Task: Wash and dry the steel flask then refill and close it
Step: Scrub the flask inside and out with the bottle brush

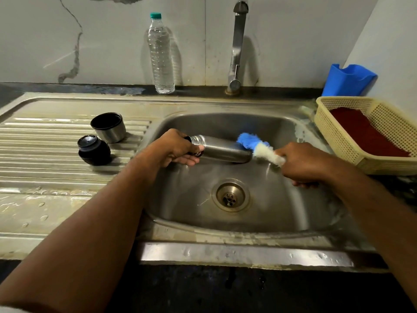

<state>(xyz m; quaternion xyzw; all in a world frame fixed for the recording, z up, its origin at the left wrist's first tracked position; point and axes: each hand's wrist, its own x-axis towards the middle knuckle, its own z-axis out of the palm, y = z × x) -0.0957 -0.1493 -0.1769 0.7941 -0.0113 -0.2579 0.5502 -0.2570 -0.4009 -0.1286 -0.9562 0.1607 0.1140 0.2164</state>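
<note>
The steel flask [222,149] lies on its side over the sink basin [282,199], its open threaded neck pointing left. My left hand [174,147] grips it at the neck. My right hand [302,163] holds a bottle brush [259,147] with blue and white bristles; the blue tip touches the flask's base end. The flask's steel cup lid [109,127] stands mouth up on the ribbed draining board [45,154]. Next to it rests the black stopper [93,150].
A tall tap [237,48] rises behind the basin; no water runs. A clear water bottle [161,55] with a green cap stands at the wall. At the right sits a cream plastic basket [338,136] holding a red cloth [365,134], with a blue container [348,80] behind it.
</note>
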